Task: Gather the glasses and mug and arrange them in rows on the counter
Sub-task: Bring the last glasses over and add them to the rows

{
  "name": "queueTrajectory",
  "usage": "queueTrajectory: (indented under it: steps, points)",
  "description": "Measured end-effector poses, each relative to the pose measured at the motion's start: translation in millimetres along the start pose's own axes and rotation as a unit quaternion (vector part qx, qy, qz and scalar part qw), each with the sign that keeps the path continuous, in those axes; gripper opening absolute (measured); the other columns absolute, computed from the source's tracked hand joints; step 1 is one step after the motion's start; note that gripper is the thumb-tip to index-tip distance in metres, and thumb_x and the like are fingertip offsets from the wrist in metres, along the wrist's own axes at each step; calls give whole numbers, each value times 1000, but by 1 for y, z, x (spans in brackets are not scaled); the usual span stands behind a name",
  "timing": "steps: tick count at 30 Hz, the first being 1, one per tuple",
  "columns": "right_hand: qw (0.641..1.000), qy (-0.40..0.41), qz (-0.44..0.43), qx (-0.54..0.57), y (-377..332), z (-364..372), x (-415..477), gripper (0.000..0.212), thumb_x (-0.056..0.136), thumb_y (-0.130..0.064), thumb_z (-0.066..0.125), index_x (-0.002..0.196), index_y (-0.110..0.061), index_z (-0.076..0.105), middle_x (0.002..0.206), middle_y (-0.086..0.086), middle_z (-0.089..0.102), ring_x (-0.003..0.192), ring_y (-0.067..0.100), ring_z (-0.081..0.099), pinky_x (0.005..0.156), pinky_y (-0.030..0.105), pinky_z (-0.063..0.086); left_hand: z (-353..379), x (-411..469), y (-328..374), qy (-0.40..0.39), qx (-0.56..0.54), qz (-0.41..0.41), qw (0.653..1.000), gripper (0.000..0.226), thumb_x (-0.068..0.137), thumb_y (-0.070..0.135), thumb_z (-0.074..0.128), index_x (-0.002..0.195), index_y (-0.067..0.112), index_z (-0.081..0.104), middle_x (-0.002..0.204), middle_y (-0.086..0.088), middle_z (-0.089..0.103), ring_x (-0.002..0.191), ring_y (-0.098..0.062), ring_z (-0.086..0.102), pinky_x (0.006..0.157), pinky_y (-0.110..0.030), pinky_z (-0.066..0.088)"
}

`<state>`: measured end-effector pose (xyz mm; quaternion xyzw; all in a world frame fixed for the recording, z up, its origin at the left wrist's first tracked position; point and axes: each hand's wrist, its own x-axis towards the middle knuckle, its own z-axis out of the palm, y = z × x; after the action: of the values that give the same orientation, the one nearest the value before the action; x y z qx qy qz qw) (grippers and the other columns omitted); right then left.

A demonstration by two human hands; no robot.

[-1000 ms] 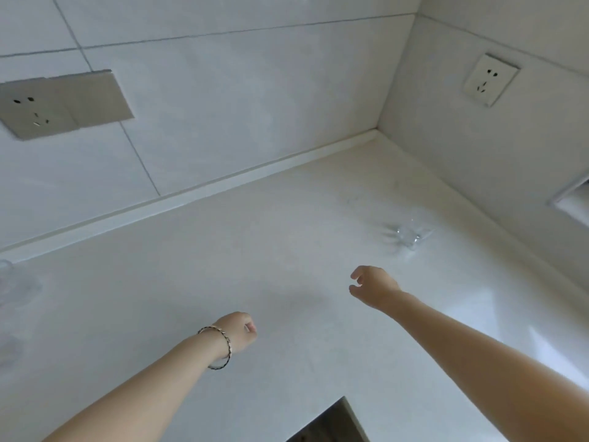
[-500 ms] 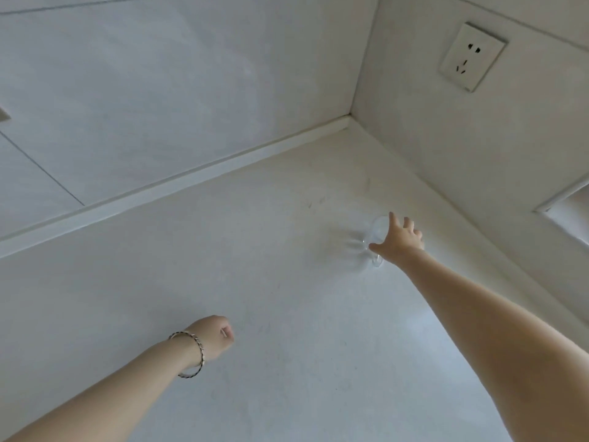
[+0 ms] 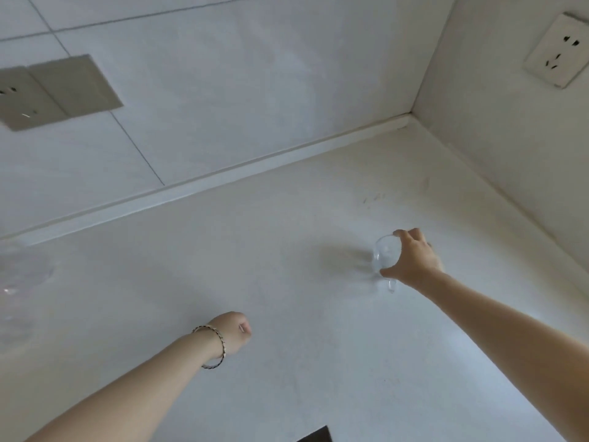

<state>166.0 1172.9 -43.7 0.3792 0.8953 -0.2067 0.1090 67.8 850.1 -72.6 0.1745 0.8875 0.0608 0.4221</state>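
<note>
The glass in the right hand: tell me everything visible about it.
The glass is small, clear and looks empty. Its round rim faces the camera; a thicker base shows below the thumb. The right hand grips it from the right, fingers curled round its wall. It is over the white counter near the corner; whether it touches the counter is unclear.

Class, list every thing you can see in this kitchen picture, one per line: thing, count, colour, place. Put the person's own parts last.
counter: one, white, running into the corner.
clear glass: one, transparent, right side of the counter.
blurred glassware: count unclear, transparent, far left edge.
double socket plate: one, grey, back wall, left.
wall socket: one, white, right wall.
dark object: one, black, bottom edge; unidentifiable.
bracelet: one, dark and silver, left wrist.
left hand: one, fist, holding nothing, mid-counter.
right hand: one, fingers curled round the clear glass.
</note>
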Motion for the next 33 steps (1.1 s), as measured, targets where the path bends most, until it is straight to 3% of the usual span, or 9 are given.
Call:
queueTrajectory:
  steps: [5,10,16,24,29,31,33]
  points:
    - [989,-59,-131,-17,-91,35,-49,85,64,-22,78,138,-27,38,133,-2,38,115,24,49,82,29,48,-2,-34,-61,23,-38,-36,998,12,90,15,41,86,21,50,117,-3,62,96,-18,54,77,-19,36]
    - [958,-112,-260,-44,-198,81,-104,85,65,-20,77,139,-29,36,136,-5,36,120,20,47,89,27,46,0,-74,-147,60,-97,-81,990,19,91,15,41,98,18,59,125,-4,60,114,-19,56,85,-19,40]
    - [928,-159,-332,-64,-320,152,-176,87,66,-19,77,141,-29,34,138,-4,33,120,21,47,92,29,48,11,-126,-271,105,-161,-151,970,29,93,16,43,114,7,61,127,-7,60,118,-21,56,92,-21,44]
    - [912,-177,-356,-99,-461,234,-254,85,67,-21,77,140,-28,35,137,-2,35,121,22,48,91,30,48,9,-183,-435,93,-161,-177,967,20,93,15,41,102,14,58,126,-9,59,93,-18,51,76,-22,39]
    - [916,-167,-342,-124,-507,267,-278,85,69,-20,76,142,-27,33,136,-1,35,121,23,47,90,31,49,7,-203,-494,88,-161,-188,965,30,93,15,42,116,7,59,128,-9,58,114,-22,56,89,-24,44]
    - [917,-167,-337,-133,-516,275,-283,85,69,-20,76,142,-27,32,136,-1,35,122,22,47,91,31,49,9,-207,-507,82,-167,-187,965,25,92,15,42,106,10,62,126,-10,59,107,-21,56,80,-21,40]
    - [918,-164,-333,-137,-518,280,-288,85,70,-21,75,142,-26,32,136,-1,35,122,22,47,92,32,49,13,-211,-516,81,-171,-186,964,18,92,15,43,81,20,57,125,-9,61,105,-22,57,77,-18,35]
